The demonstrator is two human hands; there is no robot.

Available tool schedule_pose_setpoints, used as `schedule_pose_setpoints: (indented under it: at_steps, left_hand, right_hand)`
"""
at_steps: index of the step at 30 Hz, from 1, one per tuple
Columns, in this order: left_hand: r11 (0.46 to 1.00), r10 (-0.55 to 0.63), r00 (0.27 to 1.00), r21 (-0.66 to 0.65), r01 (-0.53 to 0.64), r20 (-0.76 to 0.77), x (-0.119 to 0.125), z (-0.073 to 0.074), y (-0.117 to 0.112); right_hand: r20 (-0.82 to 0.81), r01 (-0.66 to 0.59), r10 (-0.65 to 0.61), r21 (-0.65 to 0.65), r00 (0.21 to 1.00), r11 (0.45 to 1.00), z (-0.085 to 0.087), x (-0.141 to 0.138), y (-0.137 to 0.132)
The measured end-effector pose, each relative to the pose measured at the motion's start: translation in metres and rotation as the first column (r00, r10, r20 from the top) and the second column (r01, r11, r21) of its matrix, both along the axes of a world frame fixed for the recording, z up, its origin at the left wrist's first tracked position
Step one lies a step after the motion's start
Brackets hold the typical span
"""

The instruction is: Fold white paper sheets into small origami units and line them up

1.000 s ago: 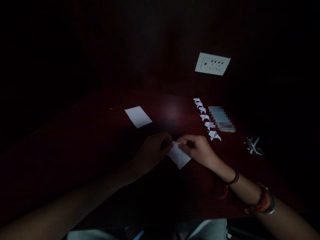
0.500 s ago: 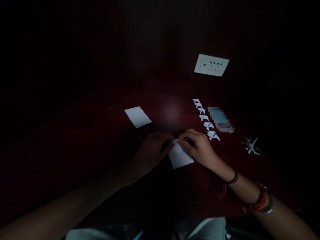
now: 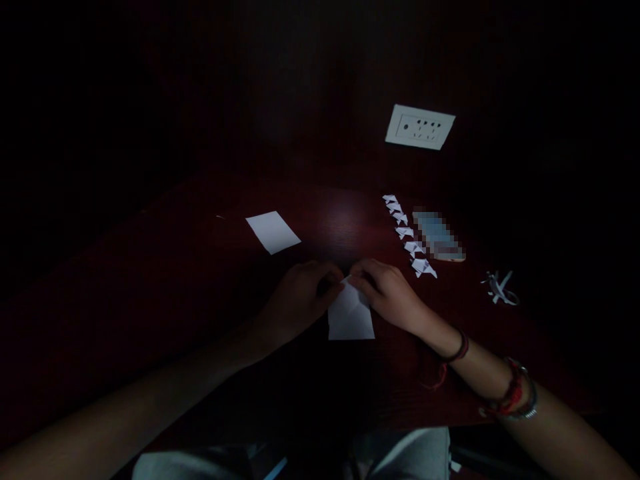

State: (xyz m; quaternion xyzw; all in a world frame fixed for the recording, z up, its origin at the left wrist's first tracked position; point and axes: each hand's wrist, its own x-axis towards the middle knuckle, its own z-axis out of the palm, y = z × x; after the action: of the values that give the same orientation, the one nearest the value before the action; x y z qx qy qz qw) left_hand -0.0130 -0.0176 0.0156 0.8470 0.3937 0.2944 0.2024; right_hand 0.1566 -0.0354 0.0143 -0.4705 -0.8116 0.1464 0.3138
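Note:
A white sheet of paper (image 3: pixel 351 319) lies on the dark red table in front of me, its far end between my two hands. My left hand (image 3: pixel 306 293) pinches the far left corner with thumb and fingers. At the far right corner, my right hand (image 3: pixel 387 290) is closed on the same paper, thumb on top. The fingertips of both hands nearly meet at the far edge and partly cover it. Faint crease lines show on the sheet.
Another white paper sheet (image 3: pixel 273 232) lies beyond my left hand. Several small folded paper figures (image 3: pixel 414 249) stand in a row at the right, beside a phone (image 3: pixel 439 235). Farther right are thin white paper strips (image 3: pixel 500 289). A wall socket (image 3: pixel 421 127) is at the back.
The paper has turned a little, so its near edge now lies level and farther left. Both hands have shifted slightly with it, still pinching its far end.

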Motion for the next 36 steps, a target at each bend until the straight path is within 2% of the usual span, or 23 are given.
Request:
schedule_pose_setpoints:
  at_steps: [3,8,16,20,24,26,28,32,34,36]
  left_hand:
    - [1.000,0.014,1.000,0.025,-0.014,0.010,-0.001,0.000,0.000]
    - [0.999,0.005,1.000,0.052,-0.006,0.009,0.000,0.000,0.001]
    - [0.999,-0.035,0.999,0.008,0.035,0.024,0.001,-0.002,0.000]
    - [0.998,-0.051,0.998,-0.047,0.052,0.030,-0.001,-0.003,0.003]
    - [0.995,-0.012,0.999,-0.098,0.017,0.053,-0.004,-0.009,0.007]
    - [0.998,-0.031,0.999,-0.049,0.031,-0.008,-0.005,-0.012,0.008]
    - [0.996,-0.051,0.992,0.072,0.059,-0.112,-0.005,-0.016,0.008]
    - [0.943,-0.051,0.970,0.309,0.125,-0.238,-0.004,-0.023,0.014]
    - [0.922,-0.111,0.960,0.334,0.196,-0.256,-0.004,-0.026,0.018]
    - [0.909,-0.204,0.933,0.297,0.293,-0.297,-0.005,-0.029,0.024]
  right_hand:
    - [0.012,-0.045,0.046,-0.048,0.999,0.998,0.001,0.002,0.000]
    - [0.021,0.015,-0.013,-0.065,1.000,0.998,0.004,0.003,-0.003]
    - [0.028,0.011,-0.010,-0.047,1.000,0.999,0.004,0.001,-0.002]
    - [-0.008,-0.029,0.028,-0.158,1.000,0.987,0.002,0.011,0.002]
    - [-0.161,-0.063,0.009,-0.330,0.987,0.942,-0.006,0.021,0.009]
    - [-0.207,-0.063,-0.018,-0.376,0.978,0.924,-0.011,0.022,0.012]
    - [-0.201,-0.024,-0.056,-0.374,0.978,0.927,-0.014,0.022,0.016]
    - [-0.151,0.020,-0.073,-0.330,0.986,0.944,-0.016,0.022,0.023]
    - [-0.145,-0.009,-0.042,-0.334,0.989,0.942,-0.017,0.023,0.026]
    - [-0.158,-0.035,-0.022,-0.351,0.987,0.936,-0.017,0.024,0.029]
